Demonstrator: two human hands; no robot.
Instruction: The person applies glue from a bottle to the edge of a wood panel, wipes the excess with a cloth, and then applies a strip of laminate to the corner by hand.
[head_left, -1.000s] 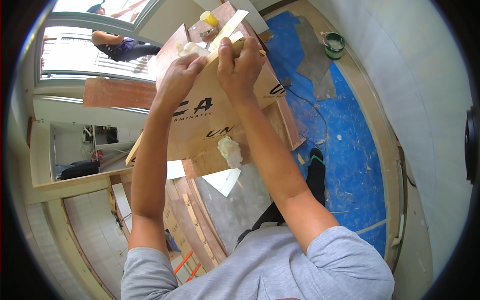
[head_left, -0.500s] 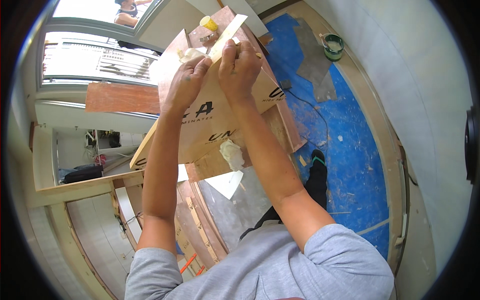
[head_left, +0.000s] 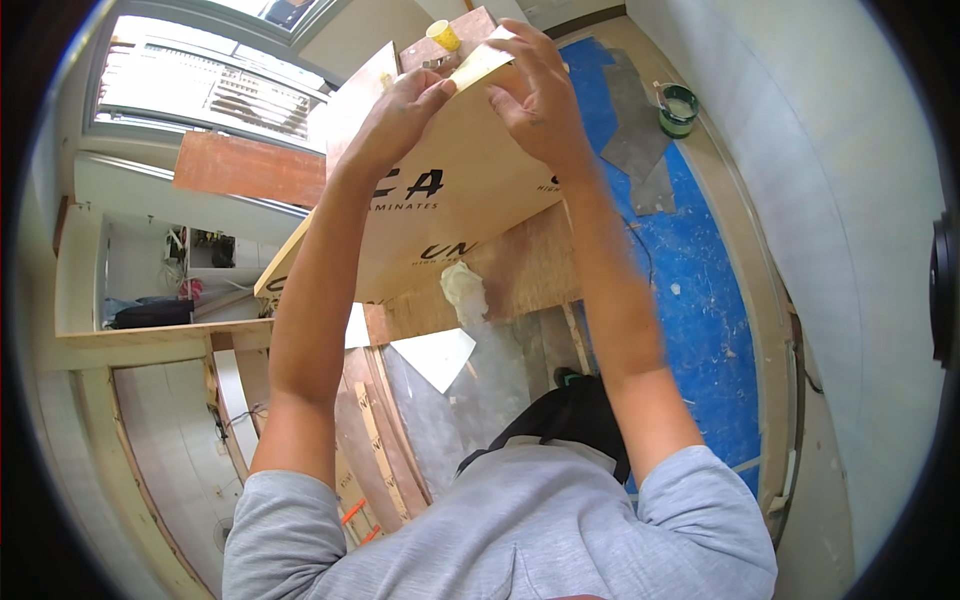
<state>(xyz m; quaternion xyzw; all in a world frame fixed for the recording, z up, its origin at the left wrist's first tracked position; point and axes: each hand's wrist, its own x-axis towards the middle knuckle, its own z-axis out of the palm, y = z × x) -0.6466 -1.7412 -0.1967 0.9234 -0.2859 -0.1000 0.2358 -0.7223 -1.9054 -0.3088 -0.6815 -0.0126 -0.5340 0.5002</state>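
A narrow, pale wooden-looking strip point(head_left: 482, 66) lies along the upper edge of a large tan board point(head_left: 500, 165) with dark printing. My left hand point(head_left: 405, 115) is closed on the strip's near end, thumb and fingers pinching it. Over the far end, my right hand point(head_left: 545, 95) has its fingers spread, with fingertips touching the strip and the thumb held apart. A yellow cup point(head_left: 442, 37) stands just beyond my hands on a reddish-brown panel point(head_left: 475, 25). Below the printing, a crumpled whitish wad point(head_left: 463, 290) sits against the board.
On the right, blue sheeting point(head_left: 710, 310) covers the floor, with a grey piece point(head_left: 640, 150) on it. A green pot point(head_left: 678, 108) stands by the wall. A reddish plank point(head_left: 250, 172) juts out below the window. To the left, an open cabinet point(head_left: 150, 270) holds a black bag point(head_left: 150, 313).
My right hand has loosened from a closed grip and moved outward and up to the strip's far end. My left hand has shifted slightly. My visible foot has moved inward off the blue sheeting.
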